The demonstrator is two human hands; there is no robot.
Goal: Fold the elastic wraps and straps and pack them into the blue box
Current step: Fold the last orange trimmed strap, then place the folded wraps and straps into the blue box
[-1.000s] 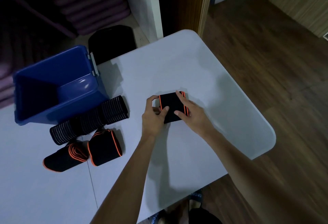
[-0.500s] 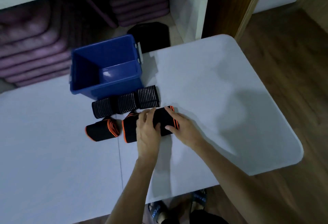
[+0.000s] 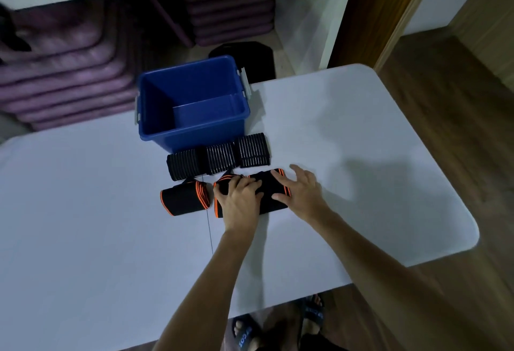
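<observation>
Two hands (image 3: 240, 201) hide most of an orange-edged wrap (image 3: 271, 194).

Arms: bare from the hands to the frame edge, no sleeves showing.
Left hand (image 3: 240, 200): no glove, ring or watch.
Right hand (image 3: 301, 193): likewise bare.
Feet: dark slide sandals (image 3: 246, 332), pale lettering across the strap, toes exposed.

The blue box (image 3: 192, 105) looks like glossy, smooth plastic. The wraps under my hands (image 3: 274, 197) are matt black cloth with orange edging; the striped ones (image 3: 217, 160) look ribbed. The table (image 3: 347, 133) is smooth, the floor (image 3: 459, 100) wood.
</observation>
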